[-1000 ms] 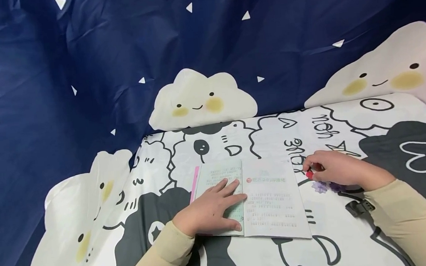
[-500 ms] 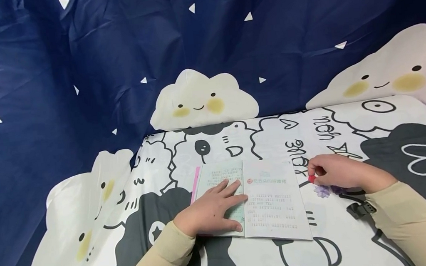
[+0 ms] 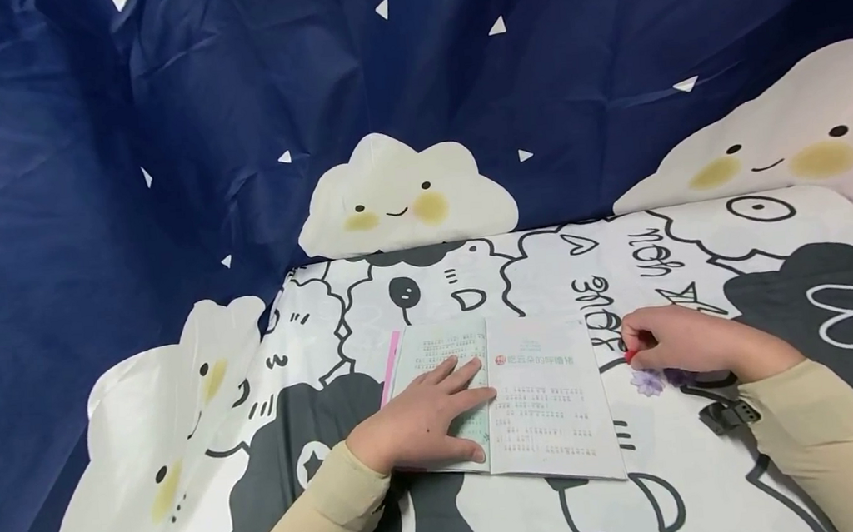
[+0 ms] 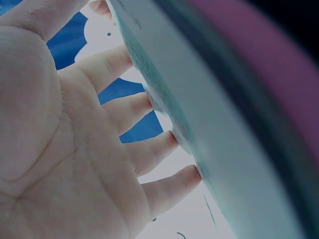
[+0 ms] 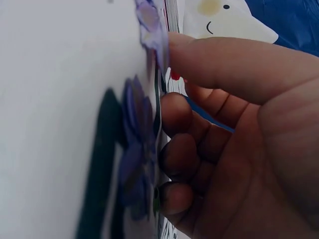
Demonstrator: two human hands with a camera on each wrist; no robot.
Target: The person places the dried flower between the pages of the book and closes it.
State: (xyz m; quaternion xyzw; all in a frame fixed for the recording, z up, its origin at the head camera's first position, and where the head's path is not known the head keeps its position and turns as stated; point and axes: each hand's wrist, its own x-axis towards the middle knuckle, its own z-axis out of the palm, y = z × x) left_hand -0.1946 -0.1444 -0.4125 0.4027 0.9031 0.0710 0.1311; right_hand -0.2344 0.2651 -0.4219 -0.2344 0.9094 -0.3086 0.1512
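Note:
An open book with printed pages lies on the patterned sheet. My left hand rests on its left page with fingers spread; in the left wrist view the fingertips meet the page. To the right of the book, my right hand pinches a small red object between thumb and index finger. Most of it is hidden by the fingers, so I cannot tell its kind. Just below that hand lie a lilac flower and a darker purple flower, the latter partly covered by the hand.
The white sheet carries black and grey cartoon drawings. White cloud-shaped cushions line the back and left edges, before a dark blue curtain with white triangles. A black strap device sits at the right wrist.
My right hand has shifted slightly right, along with the red object, which now shows less between the fingers. The left hand and book have stayed in place.

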